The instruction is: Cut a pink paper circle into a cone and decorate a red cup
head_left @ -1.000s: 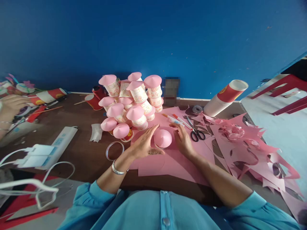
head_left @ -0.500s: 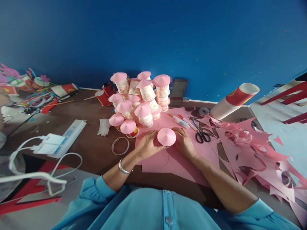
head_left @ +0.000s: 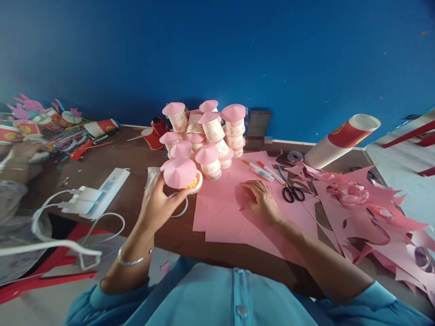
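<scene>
My left hand (head_left: 157, 206) is wrapped around a paper cup topped with a pink paper cone (head_left: 180, 173), at the front left of a cluster of similar cone-topped cups (head_left: 208, 156). Its cone covers part of the cups behind, and whether it touches them cannot be told. Yellow and a white rim show below the cone's right side. My right hand (head_left: 263, 201) lies on the pink paper sheets (head_left: 224, 228), fingers stretched and holding nothing. Just beyond it are markers (head_left: 261, 172) and black-handled scissors (head_left: 292, 193).
Pink paper scraps (head_left: 360, 222) spread over the right side, below a leaning stack of cups (head_left: 340, 142). On the left are a power strip (head_left: 110, 192) with white cables and a tape ring (head_left: 181, 208). Craft clutter (head_left: 64, 129) lies farther back, before a blue wall (head_left: 190, 50).
My left hand has carried the cone-topped cup leftward from between both hands to the front of the cluster. My right hand has let go and now rests on the pink paper.
</scene>
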The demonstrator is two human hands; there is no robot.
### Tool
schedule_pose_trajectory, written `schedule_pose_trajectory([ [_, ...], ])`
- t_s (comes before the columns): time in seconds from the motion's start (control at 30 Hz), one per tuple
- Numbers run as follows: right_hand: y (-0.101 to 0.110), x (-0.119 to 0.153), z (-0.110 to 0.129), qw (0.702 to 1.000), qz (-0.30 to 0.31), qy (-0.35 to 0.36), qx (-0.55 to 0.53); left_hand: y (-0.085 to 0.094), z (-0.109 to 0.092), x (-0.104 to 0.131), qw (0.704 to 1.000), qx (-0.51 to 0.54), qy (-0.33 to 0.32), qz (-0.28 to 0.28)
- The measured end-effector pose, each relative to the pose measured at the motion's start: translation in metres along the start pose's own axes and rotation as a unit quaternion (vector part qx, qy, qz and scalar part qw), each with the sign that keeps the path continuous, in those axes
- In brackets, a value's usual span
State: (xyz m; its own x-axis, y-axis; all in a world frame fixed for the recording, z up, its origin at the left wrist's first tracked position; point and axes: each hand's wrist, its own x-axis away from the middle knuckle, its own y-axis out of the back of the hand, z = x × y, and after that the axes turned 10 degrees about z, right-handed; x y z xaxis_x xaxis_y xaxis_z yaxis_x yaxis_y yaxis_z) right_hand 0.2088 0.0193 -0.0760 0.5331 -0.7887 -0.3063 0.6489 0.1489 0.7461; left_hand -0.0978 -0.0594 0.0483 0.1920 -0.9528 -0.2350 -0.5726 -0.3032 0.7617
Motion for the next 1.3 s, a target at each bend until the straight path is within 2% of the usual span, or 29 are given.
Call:
schedule_pose_trajectory([
  [0.1,0.001,0.000,0.000,1.000,0.002,0.002,0.004,0.006,0.014,-0.015,0.998,-0.022,0.057,-0.011],
  [0.2,0.002,0.001,0.000,1.000,0.004,0.004,0.010,0.003,0.024,-0.023,0.996,-0.032,0.078,0.004],
  [0.43,0.002,0.001,-0.002,1.000,0.009,0.007,0.011,-0.001,0.033,-0.026,0.995,-0.046,0.081,0.031],
  [0.63,0.004,0.001,-0.001,1.000,0.017,-0.001,0.003,-0.005,0.039,-0.025,0.996,-0.044,0.073,0.030],
  [1.3,0.002,0.001,-0.001,1.000,0.016,-0.001,0.008,-0.004,0.037,-0.015,0.995,-0.017,0.086,0.040],
])
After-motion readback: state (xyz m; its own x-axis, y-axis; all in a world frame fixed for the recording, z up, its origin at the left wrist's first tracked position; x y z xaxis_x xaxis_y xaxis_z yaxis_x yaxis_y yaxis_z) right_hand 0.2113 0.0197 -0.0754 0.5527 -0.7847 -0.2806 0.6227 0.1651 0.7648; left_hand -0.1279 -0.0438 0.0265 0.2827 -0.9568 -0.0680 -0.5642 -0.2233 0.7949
